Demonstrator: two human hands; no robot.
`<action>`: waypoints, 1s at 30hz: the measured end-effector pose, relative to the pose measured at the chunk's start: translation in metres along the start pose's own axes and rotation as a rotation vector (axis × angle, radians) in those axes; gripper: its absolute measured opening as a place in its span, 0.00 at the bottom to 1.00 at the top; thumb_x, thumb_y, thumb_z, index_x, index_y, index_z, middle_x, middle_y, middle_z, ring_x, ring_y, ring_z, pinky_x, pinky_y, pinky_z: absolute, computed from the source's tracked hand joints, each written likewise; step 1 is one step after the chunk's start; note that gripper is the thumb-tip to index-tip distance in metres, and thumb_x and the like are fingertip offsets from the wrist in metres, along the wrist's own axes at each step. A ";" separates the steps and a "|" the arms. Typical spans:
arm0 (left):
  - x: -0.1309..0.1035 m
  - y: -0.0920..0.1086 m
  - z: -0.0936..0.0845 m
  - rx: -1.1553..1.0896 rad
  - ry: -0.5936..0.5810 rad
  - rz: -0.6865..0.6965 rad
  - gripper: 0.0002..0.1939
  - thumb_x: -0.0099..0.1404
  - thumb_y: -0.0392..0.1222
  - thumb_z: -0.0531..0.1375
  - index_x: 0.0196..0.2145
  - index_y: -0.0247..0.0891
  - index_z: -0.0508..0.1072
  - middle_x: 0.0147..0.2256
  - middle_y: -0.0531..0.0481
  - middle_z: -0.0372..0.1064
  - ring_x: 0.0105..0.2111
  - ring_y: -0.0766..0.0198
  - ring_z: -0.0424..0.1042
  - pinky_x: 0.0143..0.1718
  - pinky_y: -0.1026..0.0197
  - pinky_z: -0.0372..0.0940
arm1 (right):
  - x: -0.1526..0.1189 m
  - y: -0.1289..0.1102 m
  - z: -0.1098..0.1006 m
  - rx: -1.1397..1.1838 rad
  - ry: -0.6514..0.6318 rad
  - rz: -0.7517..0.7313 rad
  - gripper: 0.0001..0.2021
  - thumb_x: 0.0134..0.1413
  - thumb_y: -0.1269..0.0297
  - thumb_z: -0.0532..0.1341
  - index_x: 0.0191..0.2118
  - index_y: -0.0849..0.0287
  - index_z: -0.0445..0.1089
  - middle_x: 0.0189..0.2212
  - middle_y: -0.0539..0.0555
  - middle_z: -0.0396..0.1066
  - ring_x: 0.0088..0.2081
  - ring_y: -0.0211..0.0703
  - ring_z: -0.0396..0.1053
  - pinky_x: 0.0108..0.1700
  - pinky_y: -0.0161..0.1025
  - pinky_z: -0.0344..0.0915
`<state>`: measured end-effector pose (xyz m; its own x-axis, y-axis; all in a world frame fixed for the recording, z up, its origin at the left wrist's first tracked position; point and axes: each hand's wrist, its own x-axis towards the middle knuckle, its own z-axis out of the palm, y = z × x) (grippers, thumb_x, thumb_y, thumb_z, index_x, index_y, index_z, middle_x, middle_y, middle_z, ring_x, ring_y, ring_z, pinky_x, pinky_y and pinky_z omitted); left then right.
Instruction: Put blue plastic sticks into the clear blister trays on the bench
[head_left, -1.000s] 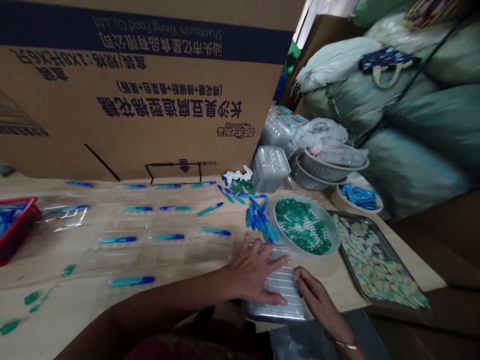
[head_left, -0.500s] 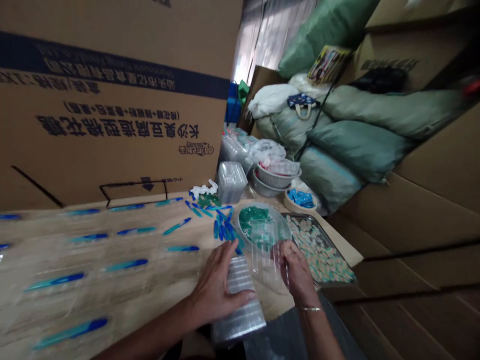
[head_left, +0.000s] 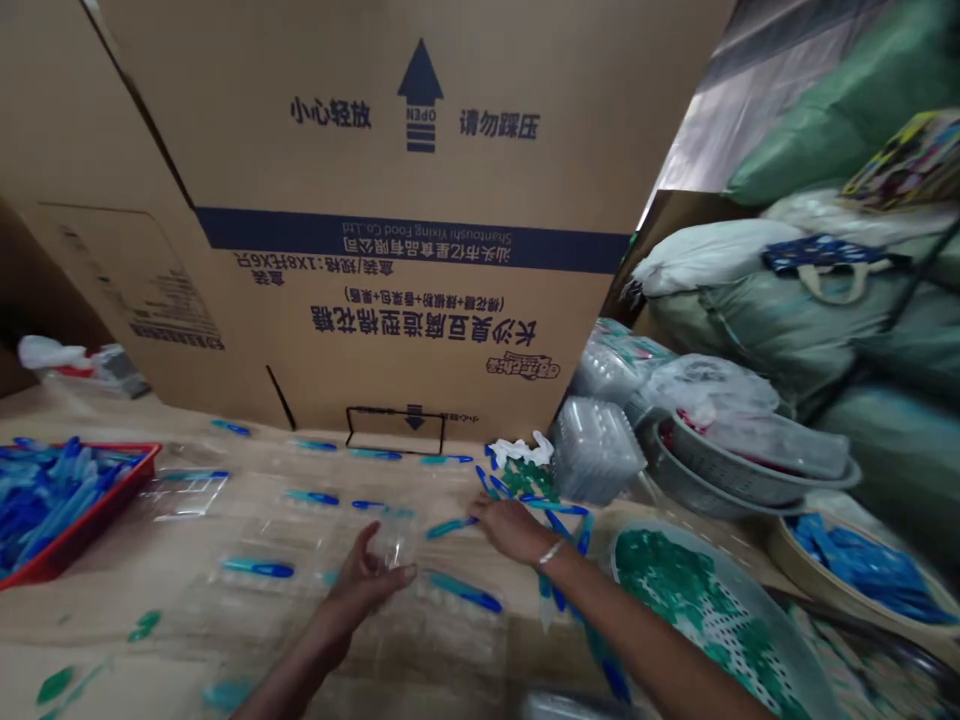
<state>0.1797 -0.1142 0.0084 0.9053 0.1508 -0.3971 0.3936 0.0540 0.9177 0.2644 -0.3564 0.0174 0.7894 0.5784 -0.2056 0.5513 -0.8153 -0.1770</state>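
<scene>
Slanted blue-and-teal piece, dark end at the nearer right hand.
Lying on the table between the 2 hands, long axis rising rightward toward the right fingertips, bunched, grip impossible to tell. Down and left, at the left hand: clear plastic tray between parted thumb and forefinger, firmness of hold unclear.

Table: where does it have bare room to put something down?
Bare table shows between the red basket and the cardboard box. Crowded: middle, with clear trays and blue-teal sticks; right, around the green-filled colander.
</scene>
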 end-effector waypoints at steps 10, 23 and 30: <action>-0.006 -0.006 0.078 -0.547 0.138 -0.413 0.06 0.64 0.37 0.57 0.30 0.37 0.61 0.20 0.56 0.64 0.19 0.70 0.64 0.24 0.67 0.58 | -0.042 0.029 -0.010 0.037 -0.006 0.288 0.08 0.54 0.71 0.53 0.38 0.64 0.69 0.36 0.61 0.74 0.37 0.50 0.72 0.35 0.39 0.58; -0.038 -0.008 0.093 -0.121 -0.061 -0.336 0.20 0.56 0.37 0.60 0.48 0.38 0.64 0.52 0.43 0.66 0.47 0.59 0.69 0.41 0.62 0.63 | -0.031 0.014 -0.019 0.031 -0.006 0.186 0.09 0.55 0.71 0.56 0.38 0.60 0.72 0.40 0.59 0.72 0.40 0.48 0.70 0.37 0.37 0.56; -0.011 0.001 0.056 1.022 -0.420 0.527 0.16 0.53 0.37 0.63 0.42 0.38 0.74 0.53 0.38 0.67 0.57 0.41 0.60 0.57 0.39 0.53 | -0.021 0.010 -0.008 0.123 -0.047 0.235 0.06 0.56 0.69 0.58 0.37 0.60 0.71 0.35 0.57 0.74 0.36 0.46 0.70 0.33 0.36 0.53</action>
<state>0.1791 -0.1711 0.0130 0.8985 -0.4205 -0.1258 -0.2634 -0.7459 0.6117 0.2553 -0.3767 0.0272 0.8767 0.3766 -0.2992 0.3152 -0.9197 -0.2340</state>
